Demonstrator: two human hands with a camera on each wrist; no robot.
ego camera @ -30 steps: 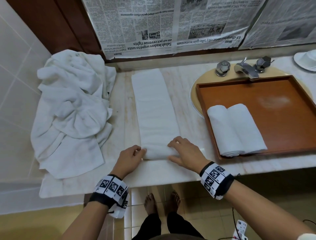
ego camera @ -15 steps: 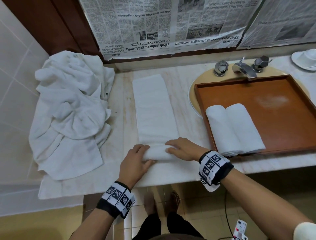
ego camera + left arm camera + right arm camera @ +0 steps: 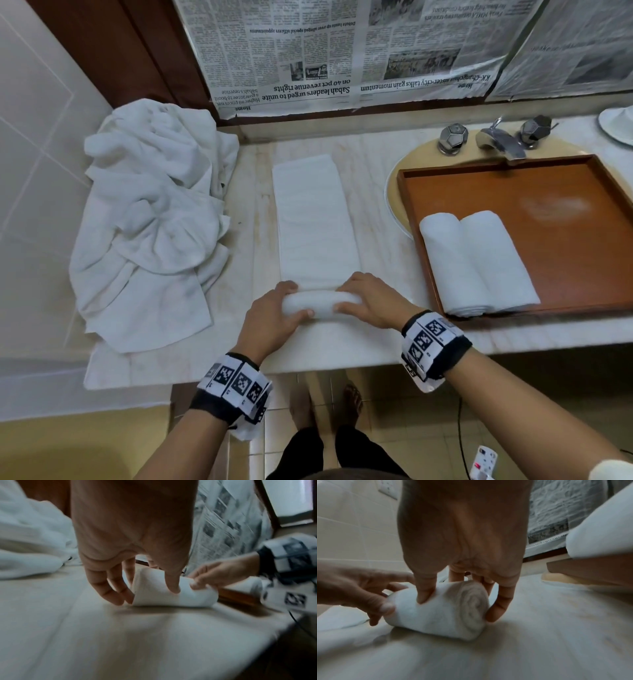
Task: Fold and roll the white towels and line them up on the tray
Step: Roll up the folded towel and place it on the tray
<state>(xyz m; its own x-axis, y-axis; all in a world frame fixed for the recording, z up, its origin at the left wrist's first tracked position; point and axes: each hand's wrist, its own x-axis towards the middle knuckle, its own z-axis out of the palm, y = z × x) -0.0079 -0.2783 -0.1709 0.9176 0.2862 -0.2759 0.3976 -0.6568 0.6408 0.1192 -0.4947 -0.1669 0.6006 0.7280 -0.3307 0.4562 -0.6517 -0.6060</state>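
Note:
A long folded white towel (image 3: 313, 219) lies flat on the marble counter, its near end wound into a short roll (image 3: 320, 303) (image 3: 171, 595) (image 3: 447, 609). My left hand (image 3: 274, 313) (image 3: 137, 566) grips the roll's left end, thumb in front and fingers behind. My right hand (image 3: 368, 301) (image 3: 464, 574) grips its right end the same way, where the spiral shows. Two rolled white towels (image 3: 476, 263) lie side by side at the near left of the brown wooden tray (image 3: 565, 246).
A heap of crumpled white towels (image 3: 154, 219) covers the counter's left end. Chrome taps (image 3: 496, 140) stand behind the tray, which sits over the sink. Newspaper (image 3: 342, 51) hangs on the back wall. A white dish (image 3: 616, 126) is at far right.
Both hands have rolled the towel's near end away from me: the roll has grown thicker and moved up the strip, and the flat part is shorter.

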